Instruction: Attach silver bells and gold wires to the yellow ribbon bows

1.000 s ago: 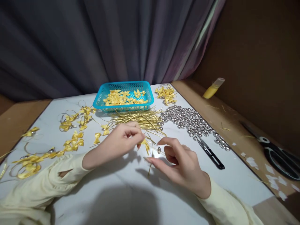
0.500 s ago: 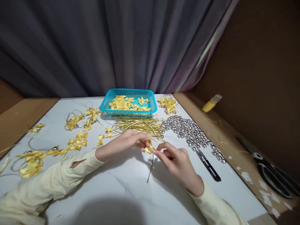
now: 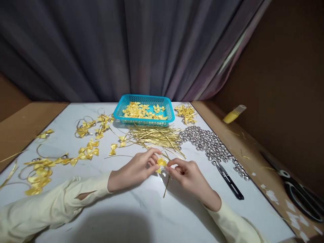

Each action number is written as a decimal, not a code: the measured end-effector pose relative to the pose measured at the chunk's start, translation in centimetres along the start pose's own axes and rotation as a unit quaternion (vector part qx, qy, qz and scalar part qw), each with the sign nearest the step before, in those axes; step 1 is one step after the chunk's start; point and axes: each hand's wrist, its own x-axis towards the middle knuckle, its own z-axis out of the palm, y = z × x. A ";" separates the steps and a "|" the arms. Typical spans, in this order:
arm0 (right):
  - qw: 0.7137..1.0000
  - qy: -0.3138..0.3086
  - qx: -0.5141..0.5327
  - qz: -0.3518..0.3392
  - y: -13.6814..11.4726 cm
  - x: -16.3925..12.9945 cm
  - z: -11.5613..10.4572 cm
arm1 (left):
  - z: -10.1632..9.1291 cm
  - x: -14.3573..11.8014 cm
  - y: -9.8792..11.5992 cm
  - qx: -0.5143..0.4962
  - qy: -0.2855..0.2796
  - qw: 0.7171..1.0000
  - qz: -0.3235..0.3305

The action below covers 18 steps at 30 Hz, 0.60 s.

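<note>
Between my two hands is a yellow ribbon bow (image 3: 162, 162), held above the white tabletop. My left hand (image 3: 141, 167) pinches the bow's left side between thumb and fingers. My right hand (image 3: 186, 172) has thumb and forefinger closed on its right edge. A gold cord (image 3: 166, 189) hangs down below the bow, and a short end shows above it. Just beyond my hands lies a pile of gold cords (image 3: 157, 136). Silver bells or beads (image 3: 207, 143) are heaped to the right of that pile. How the cord passes through the bow is hidden by my fingers.
A blue basket (image 3: 144, 122) of yellow bows stands at the back. More bows (image 3: 88, 150) with cords lie at left, and another heap (image 3: 186, 113) lies behind the bells. Black snips (image 3: 230, 182), large scissors (image 3: 301, 195) and a yellow tube (image 3: 234, 114) are at right.
My left hand has turned and lowered slightly, so more of the bow shows between my fingers. A cord end now sticks up above it. The whole view has shifted slightly.
</note>
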 end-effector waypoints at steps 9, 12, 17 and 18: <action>0.997 -0.043 0.005 0.062 0.4 0.2 -0.1 | 1.1 0.7 -1.5 0.041 0.060 0.997 0.002; 0.993 -0.072 0.012 0.088 0.5 0.3 -0.2 | 1.3 1.0 -2.4 -0.050 0.056 0.997 -0.018; 0.991 -0.058 0.015 0.117 0.7 0.6 -0.3 | 1.0 1.3 -3.0 -0.260 0.000 0.960 -0.104; 0.991 -0.055 0.018 0.122 0.6 0.6 -0.3 | 1.0 1.3 -3.1 -0.268 0.001 0.958 -0.106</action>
